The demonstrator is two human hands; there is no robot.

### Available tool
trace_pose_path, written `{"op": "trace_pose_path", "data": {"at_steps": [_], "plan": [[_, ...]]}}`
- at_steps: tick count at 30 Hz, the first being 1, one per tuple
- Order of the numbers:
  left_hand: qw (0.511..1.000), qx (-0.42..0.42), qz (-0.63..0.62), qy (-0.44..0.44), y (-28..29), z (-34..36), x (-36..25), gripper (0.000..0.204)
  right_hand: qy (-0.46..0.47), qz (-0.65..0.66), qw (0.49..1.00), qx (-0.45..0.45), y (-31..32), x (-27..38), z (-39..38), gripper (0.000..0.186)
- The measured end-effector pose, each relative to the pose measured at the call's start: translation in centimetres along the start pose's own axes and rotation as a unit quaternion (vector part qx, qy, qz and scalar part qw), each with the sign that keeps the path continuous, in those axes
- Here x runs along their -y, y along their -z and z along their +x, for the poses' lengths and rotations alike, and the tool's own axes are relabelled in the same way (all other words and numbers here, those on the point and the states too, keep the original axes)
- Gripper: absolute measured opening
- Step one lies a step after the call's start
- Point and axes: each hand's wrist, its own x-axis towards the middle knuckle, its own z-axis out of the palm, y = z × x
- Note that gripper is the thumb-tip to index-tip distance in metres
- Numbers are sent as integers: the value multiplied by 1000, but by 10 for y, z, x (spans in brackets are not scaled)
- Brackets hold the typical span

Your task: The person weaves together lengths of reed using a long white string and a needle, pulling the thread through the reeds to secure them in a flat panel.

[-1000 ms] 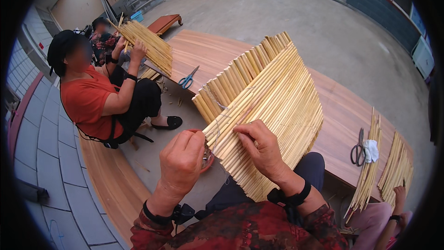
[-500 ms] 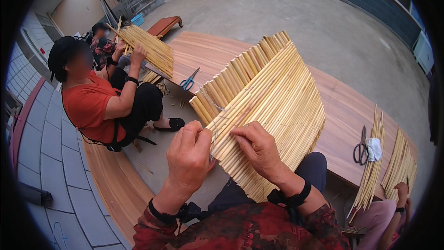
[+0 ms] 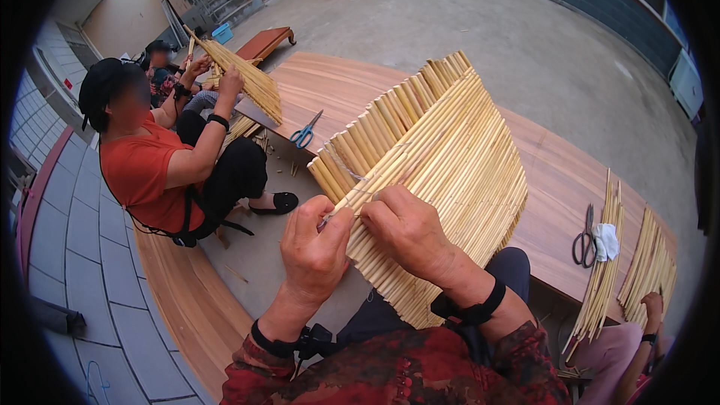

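A mat of straight pale-yellow reeds (image 3: 457, 180) lies tilted across my lap and the table edge, its rods bound with thin string (image 3: 346, 167). At its near left corner my left hand (image 3: 315, 244) is closed in a pinch on the string; a small dark-purple bit shows by its fingers. Close beside it, my right hand (image 3: 409, 236) is closed with fingertips bent down at the mat's edge, also pinching the string. Most of the string between the fingers is hidden. Thicker cut reed ends (image 3: 390, 116) stick out along the mat's far left side.
Blue-handled scissors (image 3: 306, 131) lie on the wooden table (image 3: 551, 157); dark scissors (image 3: 585, 238), a white cloth (image 3: 606, 241) and loose reeds (image 3: 611, 285) are at right. A co-worker in orange (image 3: 154, 161) handles another reed mat (image 3: 244, 75) at left. Another person's hand (image 3: 652, 307) shows at right.
My left hand has moved slightly right and my right hand slightly left and up, so they are closer together. The co-worker's mat has tilted, and that person's hands have shifted.
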Motion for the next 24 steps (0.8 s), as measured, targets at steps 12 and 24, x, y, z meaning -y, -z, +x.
{"op": "trace_pose_path", "data": {"at_steps": [12, 24], "plan": [[985, -31, -143, 97, 26, -12, 19, 35, -303, 6, 948, -98, 138, -62, -66, 4], [968, 90, -229, 37, 30, 15, -2, 17, -231, 477, 820, -218, 158, 11, -41, 10]]}}
